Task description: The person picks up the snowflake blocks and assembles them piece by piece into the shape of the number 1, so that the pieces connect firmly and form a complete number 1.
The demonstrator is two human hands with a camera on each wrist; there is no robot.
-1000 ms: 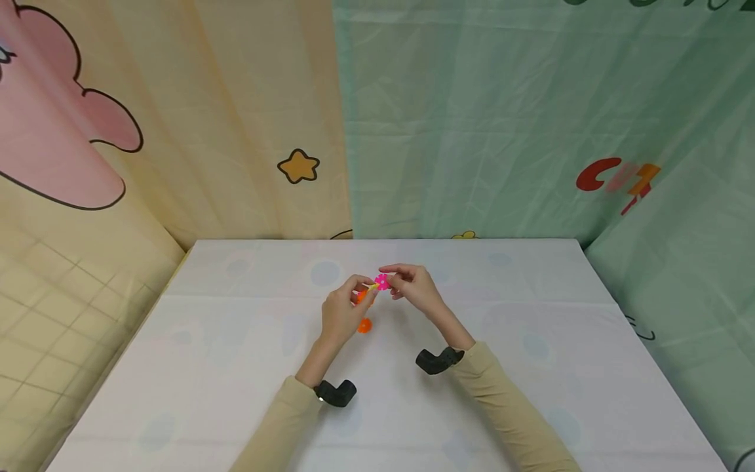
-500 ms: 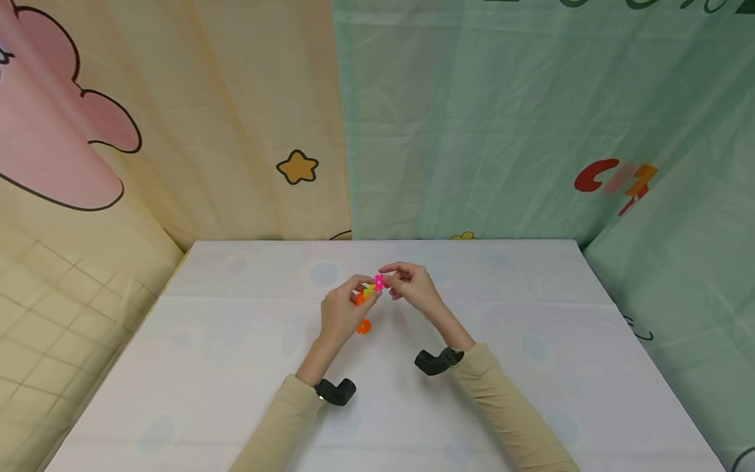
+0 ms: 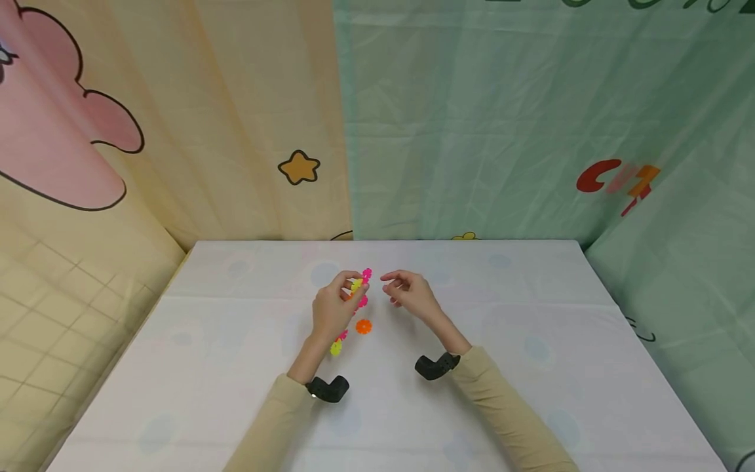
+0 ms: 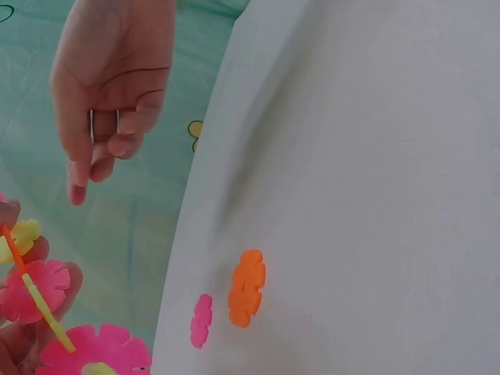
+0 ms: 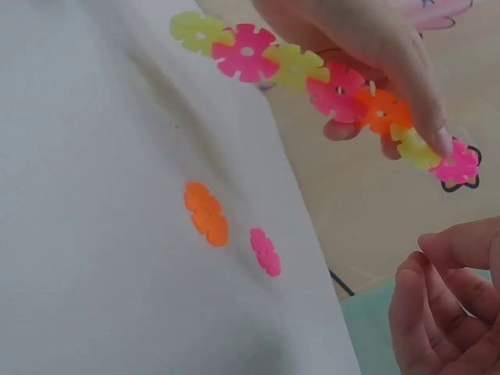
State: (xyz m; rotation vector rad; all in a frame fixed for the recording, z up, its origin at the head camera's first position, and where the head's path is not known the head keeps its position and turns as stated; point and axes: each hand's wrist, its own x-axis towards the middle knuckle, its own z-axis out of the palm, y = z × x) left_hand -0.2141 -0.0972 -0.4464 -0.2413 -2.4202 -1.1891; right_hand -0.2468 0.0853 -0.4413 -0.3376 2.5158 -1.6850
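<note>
The left hand (image 3: 335, 308) pinches a chain of flower-shaped discs (image 5: 330, 98), yellow, pink and orange, near its pink end, holding it above the desk (image 3: 531, 314). The right hand (image 3: 413, 296) hangs apart beside it, fingers loosely bent, holding nothing. Below the hands, a loose orange disc (image 5: 206, 216) and a pink disc (image 5: 265, 251) lie near each other on the desk. Beyond its far edge hang a cream cloth (image 3: 248, 131) and a green cloth (image 3: 507, 131).

We log long, plain tan clothing: left sleeve (image 3: 272, 419), right sleeve (image 3: 516, 410), the right one visibly creased along its length. We tag a black left wrist camera (image 3: 331, 389) and right wrist camera (image 3: 433, 367), both chunky, elbow-bent, by the sleeve ends.
</note>
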